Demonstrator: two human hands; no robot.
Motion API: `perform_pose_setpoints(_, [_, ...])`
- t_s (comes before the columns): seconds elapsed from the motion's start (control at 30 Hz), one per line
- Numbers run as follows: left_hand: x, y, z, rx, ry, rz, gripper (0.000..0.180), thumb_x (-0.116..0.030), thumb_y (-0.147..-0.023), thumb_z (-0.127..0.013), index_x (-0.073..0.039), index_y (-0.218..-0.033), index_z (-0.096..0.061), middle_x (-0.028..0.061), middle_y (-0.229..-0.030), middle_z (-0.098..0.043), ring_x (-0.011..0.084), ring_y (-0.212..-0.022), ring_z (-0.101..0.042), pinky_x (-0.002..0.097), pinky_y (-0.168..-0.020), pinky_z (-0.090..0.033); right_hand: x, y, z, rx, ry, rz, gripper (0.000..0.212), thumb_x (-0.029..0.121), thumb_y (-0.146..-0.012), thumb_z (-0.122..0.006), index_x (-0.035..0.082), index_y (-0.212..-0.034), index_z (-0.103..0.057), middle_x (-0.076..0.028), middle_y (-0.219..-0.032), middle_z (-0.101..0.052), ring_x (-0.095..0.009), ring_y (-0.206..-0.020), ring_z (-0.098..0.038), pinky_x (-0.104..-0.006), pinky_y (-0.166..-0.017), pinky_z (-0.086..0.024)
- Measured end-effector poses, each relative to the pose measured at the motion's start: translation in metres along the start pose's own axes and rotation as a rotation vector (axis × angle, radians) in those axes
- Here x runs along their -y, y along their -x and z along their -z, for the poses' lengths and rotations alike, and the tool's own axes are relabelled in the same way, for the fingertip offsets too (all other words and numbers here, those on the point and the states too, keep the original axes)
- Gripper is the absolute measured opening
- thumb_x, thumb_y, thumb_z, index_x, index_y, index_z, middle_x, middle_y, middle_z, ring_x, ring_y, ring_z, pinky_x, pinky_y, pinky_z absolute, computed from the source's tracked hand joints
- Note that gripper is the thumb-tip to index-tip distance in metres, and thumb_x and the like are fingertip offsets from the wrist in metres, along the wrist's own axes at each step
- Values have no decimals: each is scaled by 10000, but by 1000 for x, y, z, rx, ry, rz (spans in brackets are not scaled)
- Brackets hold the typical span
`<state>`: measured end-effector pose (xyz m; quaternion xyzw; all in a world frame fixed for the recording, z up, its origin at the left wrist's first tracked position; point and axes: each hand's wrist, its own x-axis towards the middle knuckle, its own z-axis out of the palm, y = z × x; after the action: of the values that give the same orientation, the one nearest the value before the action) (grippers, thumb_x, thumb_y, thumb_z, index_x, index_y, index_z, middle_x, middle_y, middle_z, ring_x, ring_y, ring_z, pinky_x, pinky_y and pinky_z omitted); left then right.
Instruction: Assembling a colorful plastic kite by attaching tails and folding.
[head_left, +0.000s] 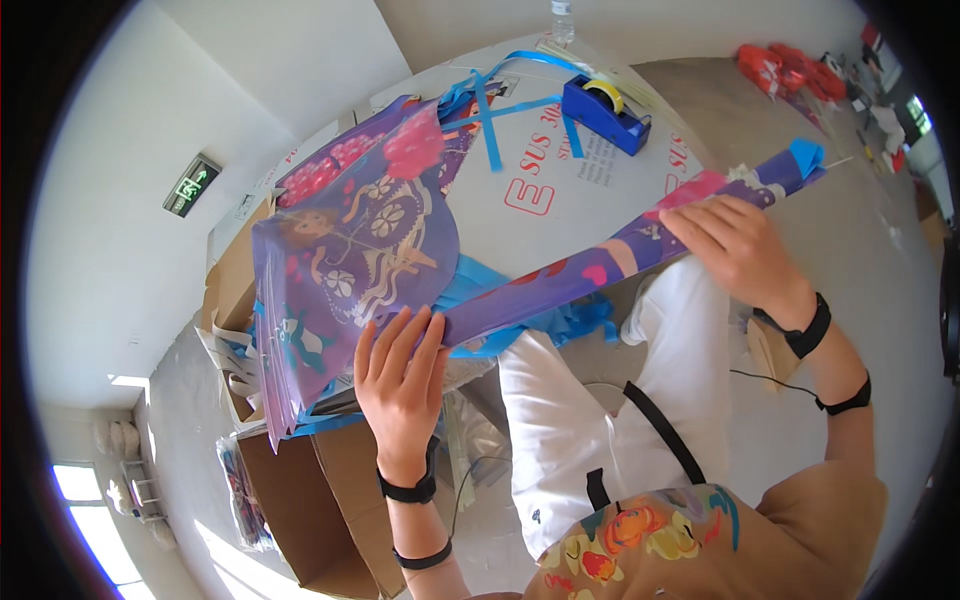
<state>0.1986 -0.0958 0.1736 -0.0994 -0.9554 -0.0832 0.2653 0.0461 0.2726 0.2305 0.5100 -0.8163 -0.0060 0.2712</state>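
Note:
A purple printed kite point(560, 287), rolled into a long narrow tube, slants across my lap from lower left to upper right. My right hand point(738, 245) wraps over it near its upper end, where a blue tip and a thin pale rod stick out. At its lower left end, my left hand point(400, 375) has its fingers curled over the purple film; the thumb is mostly hidden. Beside that hand lies a stack of flat purple kites point(360, 230) with a figure in a wide dress. Bright blue streamers point(575, 320) hang beneath the roll.
A blue tape dispenser point(610, 118) with yellow tape stands on the white, red-printed table surface point(530, 235). Blue ribbon point(490, 135) is spread nearby, and a water bottle point(562, 22) stands at the back. An open cardboard box point(310, 500) is at lower left. Red bags point(790, 70) lie far right.

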Motion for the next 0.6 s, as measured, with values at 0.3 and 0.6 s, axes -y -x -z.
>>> perform_pose_setpoints(0.3, [-109,79,-11,-254,1685,843,529,-292,-1048,-535,79,-1421,-478,219,-1449,-512,327,-1318,-526,454,-1097,-430,141,15,45,-250,-176,-341,347,38,-752,-683,-19,-1094,-699,-94,-921,-697,-229,-753,-674,-337,-649,-528])
perform_pose_setpoints(0.6, [-177,107,-16,-304,2282,636,585,-285,-988,-647,-50,-1470,-413,110,-1520,-424,290,-1413,-398,495,-1174,-302,228,19,45,-293,-211,-190,379,113,-750,-670,30,-1117,-717,-54,-1011,-696,-183,-856,-682,-291,-694,-531])
